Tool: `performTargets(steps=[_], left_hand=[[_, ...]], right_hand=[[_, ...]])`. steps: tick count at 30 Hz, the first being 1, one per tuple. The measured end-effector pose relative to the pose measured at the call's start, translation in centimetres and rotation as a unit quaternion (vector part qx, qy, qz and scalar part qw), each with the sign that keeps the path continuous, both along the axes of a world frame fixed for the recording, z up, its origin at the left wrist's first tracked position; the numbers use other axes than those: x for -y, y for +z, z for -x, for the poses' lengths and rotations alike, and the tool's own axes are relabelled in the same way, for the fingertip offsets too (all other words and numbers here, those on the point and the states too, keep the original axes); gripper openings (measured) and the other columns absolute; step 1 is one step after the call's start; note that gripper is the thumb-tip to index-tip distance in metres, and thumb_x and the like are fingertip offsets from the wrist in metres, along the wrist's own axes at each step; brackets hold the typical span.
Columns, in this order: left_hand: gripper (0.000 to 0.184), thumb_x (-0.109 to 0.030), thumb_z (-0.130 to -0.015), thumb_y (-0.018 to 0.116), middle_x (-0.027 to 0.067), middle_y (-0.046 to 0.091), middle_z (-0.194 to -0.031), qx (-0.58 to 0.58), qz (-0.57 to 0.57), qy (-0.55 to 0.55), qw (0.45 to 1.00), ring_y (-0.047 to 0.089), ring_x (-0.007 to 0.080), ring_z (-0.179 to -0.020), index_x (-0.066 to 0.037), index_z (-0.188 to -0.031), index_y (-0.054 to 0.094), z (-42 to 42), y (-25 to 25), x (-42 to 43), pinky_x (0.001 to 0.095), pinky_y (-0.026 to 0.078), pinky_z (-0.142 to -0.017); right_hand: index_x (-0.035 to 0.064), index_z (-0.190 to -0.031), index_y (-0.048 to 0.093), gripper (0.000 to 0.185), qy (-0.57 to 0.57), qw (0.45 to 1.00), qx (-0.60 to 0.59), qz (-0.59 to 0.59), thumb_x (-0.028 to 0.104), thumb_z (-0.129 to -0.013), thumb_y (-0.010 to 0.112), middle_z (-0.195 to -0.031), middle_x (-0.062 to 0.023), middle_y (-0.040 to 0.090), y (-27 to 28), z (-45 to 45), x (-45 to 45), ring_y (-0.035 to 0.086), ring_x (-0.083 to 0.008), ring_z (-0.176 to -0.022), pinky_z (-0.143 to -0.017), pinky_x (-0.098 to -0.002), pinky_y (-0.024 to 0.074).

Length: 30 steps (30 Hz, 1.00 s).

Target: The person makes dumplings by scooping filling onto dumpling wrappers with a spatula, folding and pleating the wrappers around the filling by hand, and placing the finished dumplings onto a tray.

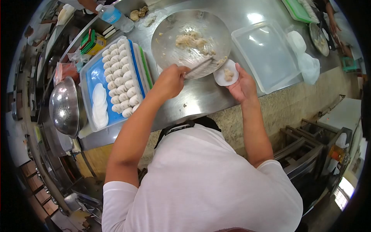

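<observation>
Its handle hidden in the fist, a spatula [202,68] is gripped by the left hand [172,82]; the right hand [244,86] cradles a wrapper [220,78] dabbed with filling [228,74], fingers partly concealed beneath. A bowl [164,40] lies ahead, a dumpling tray [97,72] left, a box [263,52] right; beyond, a co-worker's arm [332,21] is cropped.

A thin, round white wrapper [220,78] lies spread flat in the right hand [243,86], a pale lump of filling [228,75] on it, just beside the bowl's near right rim. The left hand [171,82] grips a long, flat grey tool [201,68], slanting from near left to far right over the wide metal bowl [166,42], where more pale, chunky filling [190,41] sits heaped and smeared.
</observation>
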<state>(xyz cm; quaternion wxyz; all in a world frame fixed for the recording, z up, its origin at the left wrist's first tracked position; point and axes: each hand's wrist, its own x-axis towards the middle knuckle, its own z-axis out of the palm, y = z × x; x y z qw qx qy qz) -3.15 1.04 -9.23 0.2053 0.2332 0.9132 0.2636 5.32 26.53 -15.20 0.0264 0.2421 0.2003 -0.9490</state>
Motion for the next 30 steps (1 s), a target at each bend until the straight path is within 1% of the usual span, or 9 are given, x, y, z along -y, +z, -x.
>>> performTargets(steps=[3,7,10,13,15,19,25,28,30], left_hand=[[0.031,-0.002,-0.094,0.057,0.0167,0.060,-0.093,0.069,-0.079,0.011,0.994,0.061,0.0337,-0.087,-0.007,-0.122,0.069,-2.0,1.3,0.0,0.0407,0.049,-0.081],[0.036,0.004,-0.091,0.058,0.0148,0.058,-0.090,0.011,-0.129,-0.033,0.991,0.060,0.0308,-0.083,-0.006,-0.124,0.068,-4.7,1.4,0.1,0.0371,0.049,-0.078],[0.039,0.008,-0.090,0.056,0.0145,0.057,-0.091,-0.004,-0.115,-0.032,0.993,0.060,0.0291,-0.084,-0.008,-0.124,0.069,-4.5,2.0,-0.1,0.0346,0.049,-0.076],[0.038,0.005,-0.091,0.056,0.0157,0.059,-0.096,-0.029,-0.078,0.010,0.997,0.062,0.0316,-0.088,-0.009,-0.123,0.070,-1.7,1.9,-0.1,0.0384,0.049,-0.079],[0.036,0.001,-0.091,0.056,0.0177,0.061,-0.100,-0.104,0.030,0.039,0.993,0.063,0.0356,-0.093,-0.009,-0.122,0.071,0.2,0.7,-0.7,0.0421,0.049,-0.083],[0.034,-0.002,-0.091,0.056,0.0194,0.062,-0.104,-0.102,0.070,0.023,0.992,0.062,0.0387,-0.098,-0.008,-0.121,0.071,1.5,0.0,-1.2,0.0441,0.048,-0.088],[0.033,-0.004,-0.092,0.058,0.0202,0.064,-0.100,-0.017,0.048,0.004,0.999,0.064,0.0379,-0.095,-0.008,-0.122,0.071,-0.5,0.5,1.0,0.0428,0.050,-0.086],[0.032,-0.004,-0.094,0.058,0.0196,0.064,-0.095,0.073,-0.065,0.041,0.994,0.063,0.0352,-0.088,-0.007,-0.124,0.069,-2.0,0.9,1.4,0.0414,0.050,-0.081],[0.033,-0.001,-0.094,0.059,0.0176,0.061,-0.094,0.288,-0.097,0.129,0.944,0.061,0.0322,-0.082,-0.006,-0.125,0.069,-2.9,3.1,0.3,0.0395,0.050,-0.077]], right_hand=[[-0.0080,-0.136,0.044,0.042,-0.012,1.000,-0.002,-0.008,0.020,-0.105,0.050,-0.136,-0.0234,0.056,0.5,0.2,0.0,0.056,-0.0370,-0.127,-0.109,-0.0552,0.0448],[-0.0095,-0.135,0.044,0.042,-0.010,1.000,-0.002,-0.021,0.019,-0.105,0.050,-0.136,-0.0251,0.055,1.1,0.5,-0.2,0.055,-0.0382,-0.128,-0.109,-0.0552,0.0445],[-0.0108,-0.135,0.044,0.043,-0.009,1.000,0.000,-0.018,0.018,-0.105,0.049,-0.136,-0.0259,0.055,1.1,0.5,-0.3,0.055,-0.0395,-0.129,-0.110,-0.0553,0.0443],[-0.0119,-0.136,0.043,0.043,-0.016,0.999,0.021,-0.034,0.018,-0.105,0.047,-0.137,-0.0263,0.054,1.0,0.4,-0.2,0.054,-0.0401,-0.129,-0.110,-0.0557,0.0437],[-0.0119,-0.136,0.043,0.043,-0.012,0.999,0.021,-0.031,0.019,-0.105,0.047,-0.137,-0.0263,0.055,1.2,0.6,0.0,0.054,-0.0401,-0.129,-0.110,-0.0556,0.0435],[-0.0114,-0.136,0.043,0.042,-0.014,0.999,0.014,-0.027,0.018,-0.105,0.047,-0.136,-0.0263,0.055,1.3,0.4,-0.1,0.055,-0.0397,-0.129,-0.110,-0.0553,0.0435],[-0.0112,-0.135,0.045,0.042,-0.023,0.999,0.033,-0.018,0.018,-0.105,0.048,-0.136,-0.0250,0.056,1.6,0.2,0.3,0.055,-0.0381,-0.129,-0.112,-0.0533,0.0419],[-0.0110,-0.135,0.046,0.042,-0.010,1.000,0.015,-0.008,0.019,-0.105,0.048,-0.137,-0.0244,0.056,0.5,0.3,0.2,0.055,-0.0375,-0.129,-0.112,-0.0527,0.0411],[-0.0106,-0.135,0.046,0.042,0.009,1.000,0.010,0.006,0.019,-0.106,0.047,-0.136,-0.0242,0.056,-0.1,0.4,0.3,0.055,-0.0373,-0.128,-0.112,-0.0529,0.0414]])
